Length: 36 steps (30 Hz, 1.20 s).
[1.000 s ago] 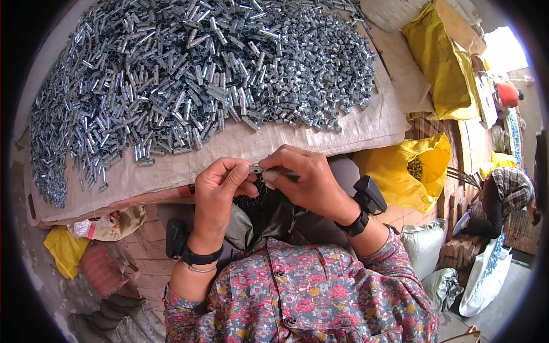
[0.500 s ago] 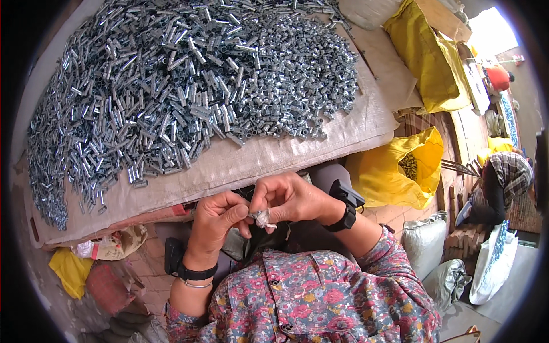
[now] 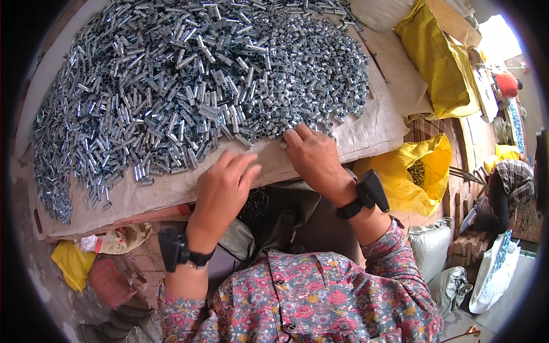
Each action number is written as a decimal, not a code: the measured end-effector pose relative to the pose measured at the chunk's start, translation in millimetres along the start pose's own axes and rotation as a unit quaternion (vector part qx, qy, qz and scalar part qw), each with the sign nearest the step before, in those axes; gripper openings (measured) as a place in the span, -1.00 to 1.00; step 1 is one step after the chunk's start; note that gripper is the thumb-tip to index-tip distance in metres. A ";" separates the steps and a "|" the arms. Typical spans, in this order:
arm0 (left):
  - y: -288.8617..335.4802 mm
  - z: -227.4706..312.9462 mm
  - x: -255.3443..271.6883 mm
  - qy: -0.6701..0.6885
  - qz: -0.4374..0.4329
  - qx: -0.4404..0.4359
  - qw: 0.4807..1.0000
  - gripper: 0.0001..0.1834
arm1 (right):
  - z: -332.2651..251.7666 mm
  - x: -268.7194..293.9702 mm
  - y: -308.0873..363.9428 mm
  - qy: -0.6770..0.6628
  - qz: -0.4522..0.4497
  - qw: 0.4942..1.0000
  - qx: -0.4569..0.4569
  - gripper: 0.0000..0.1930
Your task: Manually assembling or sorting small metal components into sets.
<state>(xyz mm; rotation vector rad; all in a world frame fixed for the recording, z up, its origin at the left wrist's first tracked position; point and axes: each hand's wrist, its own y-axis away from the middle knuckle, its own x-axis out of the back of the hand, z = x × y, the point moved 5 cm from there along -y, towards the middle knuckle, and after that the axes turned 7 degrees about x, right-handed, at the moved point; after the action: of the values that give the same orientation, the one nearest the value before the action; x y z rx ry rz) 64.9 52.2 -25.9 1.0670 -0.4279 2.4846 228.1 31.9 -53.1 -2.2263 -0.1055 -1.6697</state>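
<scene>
A big heap of shiny metal tubes covers the cloth-topped table. At its right side the pieces are short metal sleeves. My right hand reaches to the near edge of the short sleeves, its fingertips curled and pressed together among them. What they pinch is hidden. My left hand hangs over the table's front edge, slightly blurred, thumb and fingers stretched apart with nothing seen in them. In my lap, dark cloth holds a few small, thin shiny pieces.
An open yellow sack with small brassy pieces inside stands right of the table. Another yellow sack lies beyond it. White sacks sit at the right. A crouching person is farther off. Yellow cloth lies at left.
My hands were together over my lap, pinching a small crumpled pale thing. They have parted: the right moved up to the heap, the left up over the table edge.
</scene>
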 end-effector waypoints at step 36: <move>33.1 -33.8 -11.9 0.592 0.041 0.258 0.762 -0.76 | -57.1 12.0 3.9 -0.480 0.033 0.869 -0.111 -0.71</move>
<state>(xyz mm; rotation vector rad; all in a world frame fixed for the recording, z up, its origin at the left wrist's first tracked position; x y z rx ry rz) 35.8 34.9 -61.0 -0.5597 0.6338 2.7996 180.5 8.0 -29.0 -2.9766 -0.0784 -0.4017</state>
